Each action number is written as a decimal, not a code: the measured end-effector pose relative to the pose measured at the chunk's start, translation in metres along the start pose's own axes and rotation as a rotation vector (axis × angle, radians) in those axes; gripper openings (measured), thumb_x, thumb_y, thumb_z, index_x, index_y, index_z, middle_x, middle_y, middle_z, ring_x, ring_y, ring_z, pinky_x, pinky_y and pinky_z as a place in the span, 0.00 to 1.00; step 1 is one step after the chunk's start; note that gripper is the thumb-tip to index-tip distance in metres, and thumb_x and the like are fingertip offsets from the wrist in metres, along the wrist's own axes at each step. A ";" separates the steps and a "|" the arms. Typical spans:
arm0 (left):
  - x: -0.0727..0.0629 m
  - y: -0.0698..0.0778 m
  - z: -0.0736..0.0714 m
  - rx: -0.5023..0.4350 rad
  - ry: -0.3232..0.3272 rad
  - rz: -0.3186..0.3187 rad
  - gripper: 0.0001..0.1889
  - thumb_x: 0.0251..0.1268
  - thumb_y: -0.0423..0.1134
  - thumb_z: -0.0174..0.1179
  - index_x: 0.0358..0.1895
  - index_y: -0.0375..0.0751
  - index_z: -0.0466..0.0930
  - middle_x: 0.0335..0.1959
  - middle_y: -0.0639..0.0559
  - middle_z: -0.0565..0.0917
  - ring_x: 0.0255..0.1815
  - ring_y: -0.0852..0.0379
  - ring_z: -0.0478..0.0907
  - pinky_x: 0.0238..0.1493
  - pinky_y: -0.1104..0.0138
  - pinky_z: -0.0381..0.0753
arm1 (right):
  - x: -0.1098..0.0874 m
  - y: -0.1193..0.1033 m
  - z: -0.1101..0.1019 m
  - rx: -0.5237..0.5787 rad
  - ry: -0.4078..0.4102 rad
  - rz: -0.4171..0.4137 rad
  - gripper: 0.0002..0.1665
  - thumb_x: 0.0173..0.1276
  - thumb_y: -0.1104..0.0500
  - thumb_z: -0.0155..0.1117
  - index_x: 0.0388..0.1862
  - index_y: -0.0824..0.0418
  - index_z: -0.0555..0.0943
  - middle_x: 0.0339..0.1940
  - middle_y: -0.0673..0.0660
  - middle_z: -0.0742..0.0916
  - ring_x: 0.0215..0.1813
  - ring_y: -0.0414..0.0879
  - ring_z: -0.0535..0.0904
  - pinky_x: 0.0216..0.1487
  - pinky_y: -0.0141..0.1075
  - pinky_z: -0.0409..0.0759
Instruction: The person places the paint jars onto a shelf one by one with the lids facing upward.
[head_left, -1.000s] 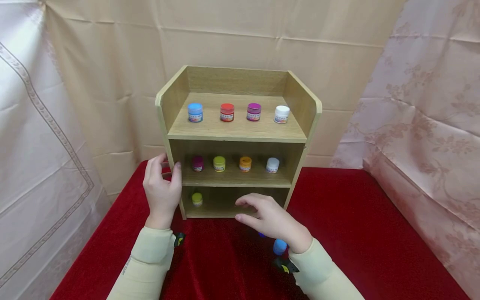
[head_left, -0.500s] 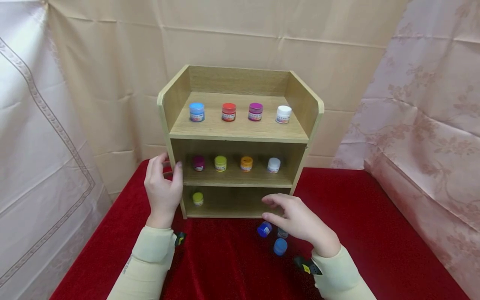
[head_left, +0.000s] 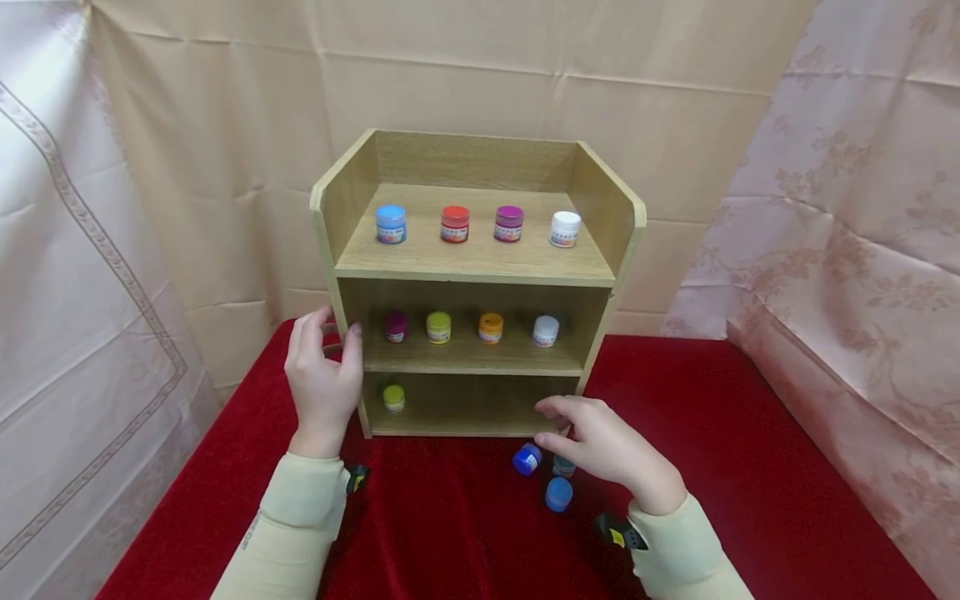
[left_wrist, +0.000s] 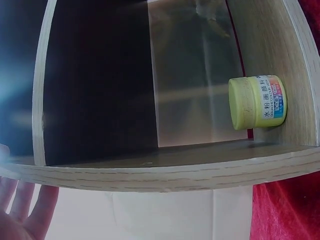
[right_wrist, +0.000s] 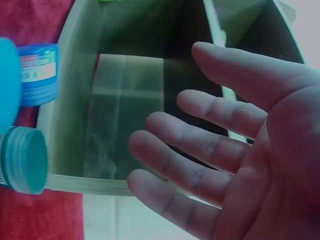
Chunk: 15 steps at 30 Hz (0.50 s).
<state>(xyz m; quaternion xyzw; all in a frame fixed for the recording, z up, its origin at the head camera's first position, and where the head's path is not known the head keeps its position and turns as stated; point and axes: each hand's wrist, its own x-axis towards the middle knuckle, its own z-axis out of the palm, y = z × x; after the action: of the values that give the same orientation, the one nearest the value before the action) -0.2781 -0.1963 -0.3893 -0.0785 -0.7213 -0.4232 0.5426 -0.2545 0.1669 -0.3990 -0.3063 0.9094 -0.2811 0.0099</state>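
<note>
At the left side panel of a three-tier wooden shelf [head_left: 474, 275], my left hand [head_left: 322, 383] grips the edge, thumb on the inner side and fingers outside. My right hand [head_left: 607, 450] holds nothing, its fingers gently bent by the bottom tier's right front corner. Just under and beside it on the cloth lie three gouache paint jars: a dark blue jar [head_left: 527, 459] tipped over, a light blue jar [head_left: 558, 494] and a teal jar [right_wrist: 27, 160], partly hidden by the hand in the head view. A yellow-green gouache jar [left_wrist: 257, 102] stands at the bottom tier's left end.
The top tier carries a blue jar [head_left: 391, 225], a red jar [head_left: 454, 225], a purple jar [head_left: 508, 224] and a white jar [head_left: 565, 229]. Several more line the middle tier, among them an orange jar [head_left: 491, 328]. Red velvet cloth [head_left: 450, 517] covers the table; curtains hang around.
My right hand has moved right, from in front of the bottom tier to beside the jars, uncovering the dark blue and teal ones. The left hand has stayed at the panel.
</note>
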 end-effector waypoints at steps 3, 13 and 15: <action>0.000 0.000 -0.001 0.002 -0.002 -0.004 0.16 0.64 0.29 0.68 0.54 0.30 0.80 0.49 0.39 0.82 0.46 0.46 0.83 0.42 0.53 0.85 | 0.002 0.004 0.004 -0.020 -0.017 0.013 0.23 0.68 0.55 0.72 0.59 0.63 0.82 0.52 0.58 0.87 0.44 0.47 0.84 0.46 0.43 0.85; 0.000 -0.002 0.000 0.001 -0.004 -0.006 0.17 0.63 0.29 0.68 0.54 0.30 0.80 0.49 0.39 0.82 0.46 0.46 0.83 0.41 0.53 0.85 | 0.006 0.010 0.015 -0.059 -0.124 0.043 0.25 0.65 0.61 0.73 0.59 0.68 0.81 0.55 0.63 0.86 0.52 0.57 0.84 0.53 0.49 0.83; 0.000 -0.002 0.000 0.001 -0.002 -0.006 0.17 0.63 0.29 0.68 0.54 0.30 0.80 0.49 0.39 0.82 0.45 0.46 0.83 0.42 0.55 0.85 | 0.005 0.007 0.015 -0.053 -0.140 0.064 0.24 0.64 0.61 0.74 0.58 0.67 0.82 0.54 0.62 0.86 0.51 0.57 0.85 0.52 0.50 0.83</action>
<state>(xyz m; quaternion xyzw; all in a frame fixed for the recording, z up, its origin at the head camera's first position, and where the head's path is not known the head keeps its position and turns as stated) -0.2794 -0.1978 -0.3907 -0.0766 -0.7224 -0.4242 0.5406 -0.2598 0.1613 -0.4145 -0.2960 0.9230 -0.2342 0.0745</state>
